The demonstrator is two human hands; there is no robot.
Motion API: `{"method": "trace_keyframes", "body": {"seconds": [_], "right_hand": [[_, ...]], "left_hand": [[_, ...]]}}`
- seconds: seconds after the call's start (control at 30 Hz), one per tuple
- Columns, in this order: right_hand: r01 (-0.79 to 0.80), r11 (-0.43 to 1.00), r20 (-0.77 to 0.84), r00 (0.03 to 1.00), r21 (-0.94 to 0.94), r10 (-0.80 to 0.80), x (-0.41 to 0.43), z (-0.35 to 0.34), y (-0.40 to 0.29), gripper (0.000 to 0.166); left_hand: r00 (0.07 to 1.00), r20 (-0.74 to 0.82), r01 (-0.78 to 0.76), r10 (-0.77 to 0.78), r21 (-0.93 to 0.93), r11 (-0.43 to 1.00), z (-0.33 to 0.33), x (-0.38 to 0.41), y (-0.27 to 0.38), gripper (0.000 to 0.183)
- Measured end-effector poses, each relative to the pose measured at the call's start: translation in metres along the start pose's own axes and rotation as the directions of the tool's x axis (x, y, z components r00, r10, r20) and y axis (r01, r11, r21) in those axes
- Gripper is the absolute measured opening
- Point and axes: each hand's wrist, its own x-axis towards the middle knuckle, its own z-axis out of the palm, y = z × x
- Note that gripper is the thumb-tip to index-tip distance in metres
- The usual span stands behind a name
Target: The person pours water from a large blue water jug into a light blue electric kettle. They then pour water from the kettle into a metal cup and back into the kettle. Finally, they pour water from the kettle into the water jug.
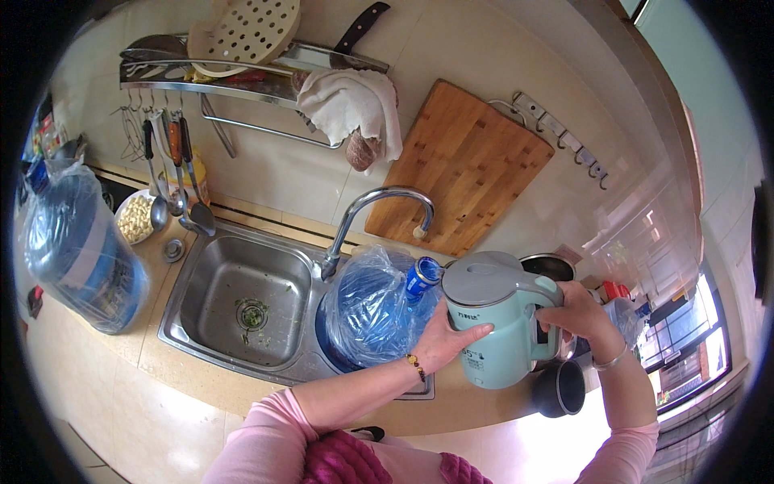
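Observation:
My right hand [577, 311] grips the handle of a mint-green electric kettle [496, 345] with a grey lid, which looks shut. My left hand [450, 339] lies against the kettle's left side, thumb across its front; its fingers are partly hidden. Left of the kettle, a large blue water bottle [369, 314] in clear plastic wrap lies tilted in the right-hand part of the steel sink, its blue neck [422, 278] towards the kettle. A curved chrome faucet [387, 193] stands behind the bottle. Green scraps surround the drain in the left sink basin [211, 302].
Another wrapped water bottle [84, 248] stands at the counter's left, near a bowl of pale pieces [136, 218] and hanging utensils [175, 142]. A wooden cutting board [462, 169] leans on the wall. A dark cup [559, 389] and a pot [549, 265] are near the kettle.

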Motion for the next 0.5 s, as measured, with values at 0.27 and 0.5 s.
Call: {"method": "trace_keyframes", "body": {"seconds": [0.27, 0.5], "right_hand": [[0.000, 1.000, 0.026, 1.000, -0.022, 0.000, 0.005, -0.004, 0.001, 0.017], [0.092, 0.996, 0.079, 0.992, 0.019, -0.093, 0.014, -0.009, 0.010, 0.017]], "left_hand": [[1.000, -0.015, -0.022, 0.021, -0.053, 0.998, 0.004, 0.001, -0.001, 0.088], [0.999, -0.032, 0.000, -0.001, -0.049, 0.999, 0.006, 0.003, -0.003, 0.091]]}}
